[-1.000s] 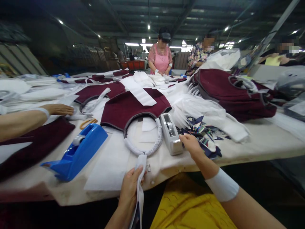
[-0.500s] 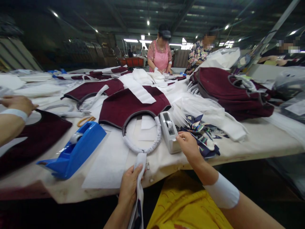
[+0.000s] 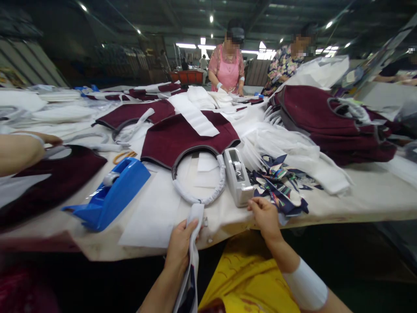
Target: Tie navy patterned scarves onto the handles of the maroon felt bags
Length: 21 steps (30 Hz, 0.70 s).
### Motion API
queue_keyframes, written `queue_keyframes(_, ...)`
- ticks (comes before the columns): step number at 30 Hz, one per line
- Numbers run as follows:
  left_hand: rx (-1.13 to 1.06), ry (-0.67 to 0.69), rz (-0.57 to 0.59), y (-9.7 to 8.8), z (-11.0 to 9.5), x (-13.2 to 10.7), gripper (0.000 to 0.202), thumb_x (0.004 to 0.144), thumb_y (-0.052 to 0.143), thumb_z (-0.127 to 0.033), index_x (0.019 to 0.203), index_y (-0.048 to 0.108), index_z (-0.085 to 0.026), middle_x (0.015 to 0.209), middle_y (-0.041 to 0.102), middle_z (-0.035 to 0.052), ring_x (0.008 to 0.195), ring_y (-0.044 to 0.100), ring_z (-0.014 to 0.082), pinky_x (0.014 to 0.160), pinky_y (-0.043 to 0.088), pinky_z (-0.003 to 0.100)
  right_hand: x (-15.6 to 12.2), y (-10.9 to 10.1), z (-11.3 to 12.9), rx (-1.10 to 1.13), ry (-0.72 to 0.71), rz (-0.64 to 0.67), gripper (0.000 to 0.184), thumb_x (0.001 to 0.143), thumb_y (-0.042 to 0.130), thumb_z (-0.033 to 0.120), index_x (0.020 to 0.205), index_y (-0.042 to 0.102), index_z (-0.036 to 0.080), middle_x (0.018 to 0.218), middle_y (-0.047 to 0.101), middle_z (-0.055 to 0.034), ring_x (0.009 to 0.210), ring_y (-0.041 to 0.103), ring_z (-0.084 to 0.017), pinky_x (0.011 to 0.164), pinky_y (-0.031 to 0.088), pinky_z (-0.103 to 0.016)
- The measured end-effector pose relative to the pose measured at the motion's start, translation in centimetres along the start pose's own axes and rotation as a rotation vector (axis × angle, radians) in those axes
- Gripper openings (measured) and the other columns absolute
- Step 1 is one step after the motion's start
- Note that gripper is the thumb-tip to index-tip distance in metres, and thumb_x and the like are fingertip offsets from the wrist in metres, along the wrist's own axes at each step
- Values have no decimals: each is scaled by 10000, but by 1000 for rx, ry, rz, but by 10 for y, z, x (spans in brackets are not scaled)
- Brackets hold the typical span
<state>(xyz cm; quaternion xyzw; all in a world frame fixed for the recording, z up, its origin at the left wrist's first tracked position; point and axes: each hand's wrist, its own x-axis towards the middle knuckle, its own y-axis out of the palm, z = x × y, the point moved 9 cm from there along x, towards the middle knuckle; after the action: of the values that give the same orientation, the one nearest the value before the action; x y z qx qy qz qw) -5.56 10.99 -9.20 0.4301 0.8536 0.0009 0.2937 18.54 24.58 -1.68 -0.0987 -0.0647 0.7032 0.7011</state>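
Note:
My left hand (image 3: 183, 243) is closed around a long white-wrapped strap (image 3: 196, 213), which hangs over the table's front edge; navy fabric shows lower down inside the wrapping. Its upper end meets a round handle (image 3: 199, 201) covered in white wrap, on a maroon fabric bag (image 3: 187, 139) lying flat. My right hand (image 3: 265, 217) is pinched just below the front end of a grey tape dispenser (image 3: 239, 178). Anything between those fingertips is too small to make out.
A blue tape dispenser (image 3: 114, 191) stands to the left, near orange-handled scissors (image 3: 124, 156). Patterned navy scarves (image 3: 280, 182) and white wraps lie right. Stacked maroon bags (image 3: 335, 126) rise behind. Another person's arm (image 3: 19, 152) reaches in at left; two people stand across the table.
My right hand has shifted slightly down from the dispenser's front end, fingers still pinched. My left hand keeps its hold on the strap. The whole view has swung slightly left.

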Motion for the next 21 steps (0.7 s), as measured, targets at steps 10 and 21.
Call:
queue_keyframes(10,-10,55,3,2,-9,-5,306,618,691,-380,697,597,-100,474,533,-16,384,356,47,396,222,199,-62,111,39,-30,-60,801,308,782,483,439,718,589,157,567,522,19,455,388,-80,440,285,-199)
queue_keyframes(21,-21,116,8,2,-9,-5,329,623,688,-395,800,655,-119,590,600,-5,540,466,107,520,336,213,-30,177,23,-494,-239,675,257,695,606,317,492,538,176,457,490,23,474,414,-106,483,249,-225)
